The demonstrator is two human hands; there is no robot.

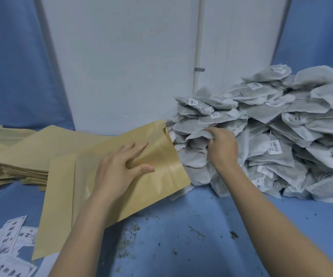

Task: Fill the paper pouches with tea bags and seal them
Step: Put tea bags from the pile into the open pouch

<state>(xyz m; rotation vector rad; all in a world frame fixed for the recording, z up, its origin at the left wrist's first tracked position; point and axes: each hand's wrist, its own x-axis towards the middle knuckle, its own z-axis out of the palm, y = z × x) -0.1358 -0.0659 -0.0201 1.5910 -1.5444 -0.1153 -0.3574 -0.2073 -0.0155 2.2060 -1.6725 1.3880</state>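
Observation:
A brown paper pouch (93, 188) lies tilted on the blue cloth, its open mouth facing right toward a big heap of grey-white tea bags (281, 140). My left hand (121, 166) rests on the pouch near its mouth, fingers spread over the top face and thumb along the zip strip. My right hand (221, 148) reaches into the left side of the heap, fingers curled round a tea bag (199, 134) just outside the pouch mouth.
A stack of flat brown pouches (17, 156) lies at the left behind the held one. Printed white labels (7, 246) are scattered at the lower left. Loose tea crumbs (133, 236) dot the blue cloth. A white wall with a pipe (198, 56) stands behind.

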